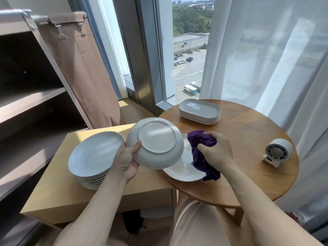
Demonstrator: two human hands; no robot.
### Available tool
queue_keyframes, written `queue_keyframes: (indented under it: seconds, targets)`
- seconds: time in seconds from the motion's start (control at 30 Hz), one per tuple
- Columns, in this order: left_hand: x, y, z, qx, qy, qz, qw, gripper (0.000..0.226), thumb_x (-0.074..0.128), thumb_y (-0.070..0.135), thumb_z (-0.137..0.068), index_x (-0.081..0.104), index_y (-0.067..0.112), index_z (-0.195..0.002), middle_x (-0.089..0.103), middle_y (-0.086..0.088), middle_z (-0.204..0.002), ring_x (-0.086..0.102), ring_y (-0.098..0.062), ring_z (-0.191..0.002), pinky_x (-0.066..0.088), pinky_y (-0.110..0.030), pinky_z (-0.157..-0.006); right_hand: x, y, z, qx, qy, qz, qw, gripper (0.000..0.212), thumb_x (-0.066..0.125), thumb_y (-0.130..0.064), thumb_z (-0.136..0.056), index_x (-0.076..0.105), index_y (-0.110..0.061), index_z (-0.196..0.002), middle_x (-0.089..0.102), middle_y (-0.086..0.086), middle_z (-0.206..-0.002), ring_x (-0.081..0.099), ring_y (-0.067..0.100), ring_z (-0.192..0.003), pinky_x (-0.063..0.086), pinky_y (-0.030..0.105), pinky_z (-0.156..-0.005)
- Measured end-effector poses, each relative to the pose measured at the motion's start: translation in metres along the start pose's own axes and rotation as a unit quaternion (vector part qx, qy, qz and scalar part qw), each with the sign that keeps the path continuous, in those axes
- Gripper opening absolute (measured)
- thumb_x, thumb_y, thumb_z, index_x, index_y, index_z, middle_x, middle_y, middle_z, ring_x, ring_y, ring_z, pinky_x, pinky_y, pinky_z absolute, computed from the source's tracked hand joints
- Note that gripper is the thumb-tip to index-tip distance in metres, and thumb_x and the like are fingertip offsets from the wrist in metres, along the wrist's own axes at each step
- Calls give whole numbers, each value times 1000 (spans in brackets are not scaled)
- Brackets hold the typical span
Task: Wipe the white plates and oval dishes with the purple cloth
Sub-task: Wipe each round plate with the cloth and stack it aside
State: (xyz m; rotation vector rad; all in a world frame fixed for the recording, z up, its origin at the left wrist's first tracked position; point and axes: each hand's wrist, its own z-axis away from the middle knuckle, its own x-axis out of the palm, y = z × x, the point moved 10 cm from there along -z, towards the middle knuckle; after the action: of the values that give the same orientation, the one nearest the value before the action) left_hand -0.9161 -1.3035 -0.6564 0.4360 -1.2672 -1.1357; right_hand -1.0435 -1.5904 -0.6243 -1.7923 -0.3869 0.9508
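Note:
My left hand (126,161) grips a white plate (156,142) by its rim, tilted with its underside facing me, above the gap between box and table. My right hand (215,150) holds the bunched purple cloth (200,155), which hangs over another white plate (184,170) lying on the round wooden table (248,142). A stack of several white plates (94,157) sits on the cardboard box (58,197) at the left. A stack of oval dishes (199,110) stands at the table's far side.
A small white fan (277,151) stands on the table's right part. A dark shelf unit (32,103) with a brown cover stands at the left. Window glass and sheer curtains (266,50) lie behind the table.

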Motion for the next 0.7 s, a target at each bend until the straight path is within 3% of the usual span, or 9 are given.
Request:
queue_keyframes:
  seconds: [0.07, 0.2, 0.33, 0.4, 0.47, 0.6, 0.7]
  targets:
    - [-5, 17, 4, 20, 5, -4, 1000, 58, 71, 6, -86, 54, 8, -142, 67, -15, -132, 64, -33, -122, 58, -44, -92, 8, -8, 4, -27, -11, 14, 999, 31, 75, -21, -70, 65, -44, -88, 64, -17, -100, 59, -3, -91, 44, 20, -76]
    - [-13, 48, 17, 56, 19, -31, 998, 48, 76, 5, -79, 57, 15, -121, 71, -14, -122, 70, -29, -103, 61, -42, -79, 23, -24, 17, -67, -27, 18, 997, 31, 69, -32, -63, 62, -51, -86, 60, -22, -100, 54, -12, -95, 37, 10, -76]
    - [-17, 81, 32, 134, 39, -105, 985, 42, 77, 3, -84, 58, 21, -118, 75, -6, -112, 71, -27, -100, 60, -37, -68, 40, -35, 28, -99, -49, 27, 994, 36, 66, -37, -60, 69, -44, -95, 60, -28, -104, 56, -7, -99, 42, 13, -82]
    - [-14, 100, 42, 202, 48, -188, 960, 43, 81, 5, -82, 58, 26, -112, 75, -7, -109, 72, -27, -99, 61, -40, -70, 48, -41, 33, -120, -62, 29, 990, 39, 66, -36, -60, 71, -40, -99, 61, -27, -108, 55, -11, -102, 38, 6, -82]
    - [-6, 119, 56, 282, 59, -300, 910, 46, 85, 8, -81, 58, 34, -107, 74, -6, -105, 73, -25, -95, 61, -42, -75, 52, -47, 38, -142, -65, 32, 987, 39, 68, -32, -60, 72, -37, -99, 62, -25, -108, 51, -18, -101, 33, -2, -80]
    - [16, 133, 85, 407, 26, -465, 786, 43, 81, 18, -84, 53, 44, -102, 69, 12, -89, 68, -9, -78, 52, -22, -59, 57, -52, 43, -169, -76, 37, 982, 39, 70, -29, -62, 73, -33, -101, 60, -27, -105, 49, -18, -102, 31, -4, -81]
    - [29, 127, 104, 491, 18, -591, 640, 38, 76, 17, -88, 51, 34, -111, 58, 11, -70, 56, -15, -57, 41, -27, -49, 61, -52, 45, -167, -91, 28, 981, 38, 70, -30, -63, 70, -40, -100, 58, -32, -106, 52, -13, -103, 34, -1, -81]
